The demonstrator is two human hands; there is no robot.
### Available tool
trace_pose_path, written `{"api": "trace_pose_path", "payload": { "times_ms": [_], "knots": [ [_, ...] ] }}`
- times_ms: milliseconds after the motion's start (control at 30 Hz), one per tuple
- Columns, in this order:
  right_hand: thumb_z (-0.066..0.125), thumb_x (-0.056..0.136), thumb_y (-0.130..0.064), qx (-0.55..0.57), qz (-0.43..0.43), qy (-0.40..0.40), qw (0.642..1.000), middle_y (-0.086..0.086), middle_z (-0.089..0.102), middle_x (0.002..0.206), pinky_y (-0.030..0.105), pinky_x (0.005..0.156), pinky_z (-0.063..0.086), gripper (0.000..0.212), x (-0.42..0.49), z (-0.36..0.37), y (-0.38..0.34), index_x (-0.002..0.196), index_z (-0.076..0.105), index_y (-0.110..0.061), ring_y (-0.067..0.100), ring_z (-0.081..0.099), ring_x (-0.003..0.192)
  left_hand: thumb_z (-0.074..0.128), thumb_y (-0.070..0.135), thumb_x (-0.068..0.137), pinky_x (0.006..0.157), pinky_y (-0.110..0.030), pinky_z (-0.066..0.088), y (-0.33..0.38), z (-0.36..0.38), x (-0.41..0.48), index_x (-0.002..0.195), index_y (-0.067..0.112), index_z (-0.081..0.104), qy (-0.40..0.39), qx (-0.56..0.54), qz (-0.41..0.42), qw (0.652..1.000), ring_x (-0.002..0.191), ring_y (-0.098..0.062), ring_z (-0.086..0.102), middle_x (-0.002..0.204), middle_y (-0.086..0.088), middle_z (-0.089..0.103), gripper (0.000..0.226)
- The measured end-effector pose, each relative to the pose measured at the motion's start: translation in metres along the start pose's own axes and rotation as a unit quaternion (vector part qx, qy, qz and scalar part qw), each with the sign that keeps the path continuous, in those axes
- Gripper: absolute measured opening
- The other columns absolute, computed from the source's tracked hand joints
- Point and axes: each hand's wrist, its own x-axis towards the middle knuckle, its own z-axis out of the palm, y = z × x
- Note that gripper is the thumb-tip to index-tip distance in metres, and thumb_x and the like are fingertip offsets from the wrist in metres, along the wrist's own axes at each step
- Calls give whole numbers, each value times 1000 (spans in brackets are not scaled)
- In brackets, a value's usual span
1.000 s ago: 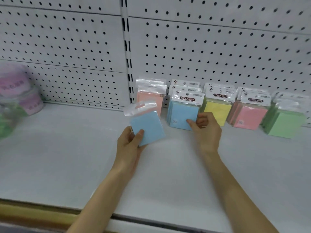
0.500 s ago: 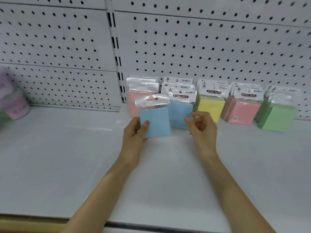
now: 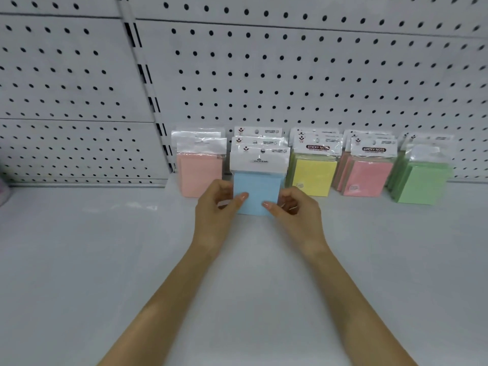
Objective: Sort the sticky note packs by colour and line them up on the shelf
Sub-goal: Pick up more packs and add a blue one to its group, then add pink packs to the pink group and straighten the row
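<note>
Both hands are on the same blue pack point(image 3: 257, 191), held upright at the front of the blue row point(image 3: 260, 140), between the peach packs point(image 3: 200, 175) and the yellow packs point(image 3: 314, 178). The left hand point(image 3: 214, 207) has its thumb pressed flat on the pack's front near the left edge, with the other fingers curled round that side. The right hand point(image 3: 295, 212) mirrors it at the lower right corner, thumb on the front, and its other fingers are bunched up, so I can't see where their tips end. The hands cover the bottom corners, so I honestly can't tell if the pack is sitting on the shelf point(image 3: 105, 260) or just above it. The print on its white header is too blurry to read. Further right are pink packs point(image 3: 367, 178) and green packs point(image 3: 420, 183), all leaning against the pegboard point(image 3: 290, 88). How many are in each row is hard to count, since they overlap. There's a pinkish thing point(image 3: 3, 191) cut off at the far left edge, no idea what it is.
</note>
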Motion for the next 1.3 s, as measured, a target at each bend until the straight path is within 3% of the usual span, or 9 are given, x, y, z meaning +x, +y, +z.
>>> {"api": "trace_pose_path", "payload": {
  "times_ms": [367, 667, 767, 833, 900, 967, 1133, 1200, 1300],
  "knots": [
    [84, 67, -12, -7, 15, 54, 998, -3, 57, 69, 9, 59, 40, 28, 0, 1, -2, 76, 57, -17, -2, 48, 57, 79, 7, 74, 64, -9, 46, 2, 7, 2, 91, 19, 57, 59, 83, 22, 995, 66, 5, 57, 84, 7, 63, 31],
    [85, 66, -17, -33, 9, 72, 997, -3, 53, 69, 12, 59, 41, 38, 3, 2, 3, 76, 48, -18, 2, 46, 57, 79, 12, 75, 63, -7, 44, 5, 9, 1, 91, 18, 56, 57, 120, 32, 991, 72, -4, 56, 84, 8, 60, 29],
    [83, 69, -18, -16, 6, 67, 998, -6, 53, 74, 12, 60, 41, 37, 2, -1, 2, 80, 48, -23, 5, 47, 61, 76, 18, 79, 69, -17, 49, 5, 5, -1, 97, 22, 54, 52, 159, 45, 985, 81, -11, 57, 93, 5, 59, 30],
    [80, 73, -18, -28, -6, 50, 998, -5, 53, 81, 10, 61, 40, 33, 2, -15, 0, 90, 52, -22, 6, 46, 60, 69, 28, 84, 75, -29, 49, 5, -5, -6, 106, 19, 54, 46, 286, 134, 948, 92, -17, 55, 102, 1, 56, 27],
    [76, 77, -20, -93, -54, 1, 994, -5, 53, 94, 9, 65, 40, 33, 5, -47, 0, 104, 57, -21, 5, 50, 67, 58, 37, 89, 74, -32, 43, 11, -17, -11, 109, 13, 56, 19, 451, 269, 851, 94, -24, 52, 103, -5, 57, 32],
    [71, 82, -30, -221, -114, -68, 966, -9, 48, 109, 16, 79, 44, 42, 6, -91, 3, 120, 55, -25, 5, 55, 87, 52, 40, 89, 77, -34, 40, 26, -24, -10, 111, 8, 57, -34, 521, 345, 780, 96, -29, 52, 105, -10, 59, 39],
    [46, 90, -52, -542, -145, -194, 805, -3, 29, 151, 30, 110, 24, 60, 2, -198, -2, 145, 30, -33, 20, 31, 136, 48, 43, 90, 95, -38, 34, 77, 24, -10, 123, 5, 55, -119, 531, 411, 731, 112, -32, 50, 123, -14, 57, 51],
    [33, 92, -58, -610, -108, -213, 756, -3, 17, 157, 31, 114, 15, 62, -7, -236, -6, 148, 20, -35, 21, 21, 142, 47, 45, 90, 98, -39, 34, 90, 63, -12, 124, 5, 56, -158, 530, 433, 712, 115, -33, 52, 127, -14, 57, 53],
    [19, 89, -68, -668, -115, -198, 708, 6, 33, 152, 37, 113, 23, 71, -21, -291, -12, 147, 29, -29, 28, 35, 136, 43, 47, 88, 98, -38, 32, 101, 129, -19, 123, 5, 58, -215, 547, 457, 668, 114, -33, 55, 127, -15, 59, 56]
  ]
}}
